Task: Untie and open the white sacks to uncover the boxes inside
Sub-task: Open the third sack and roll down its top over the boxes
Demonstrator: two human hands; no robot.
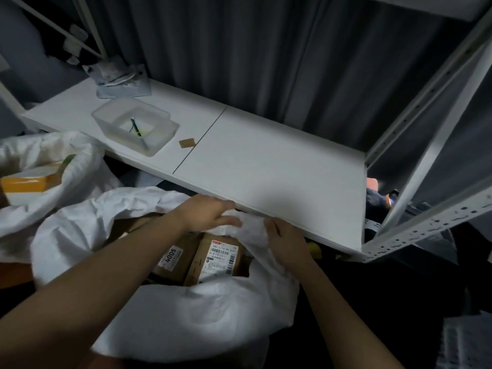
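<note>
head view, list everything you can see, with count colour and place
sack: 1, white, front centre, mouth open
boxes: 2 showing, brown card with white labels, inside that sack
second sack: 1, white, far left, open
orange and white box: 1, inside the second sack
shelf board: 1, white, across the middle
plastic tub: 1, clear, on the board's left part
card scrap: 1, brown, on the board beside the tub
curtain: dark grey, behind the board
left hand: on the sack's far rim
right hand: grips the sack's rim

white shelf (266, 166), grey curtain (239, 49), dim light
</note>
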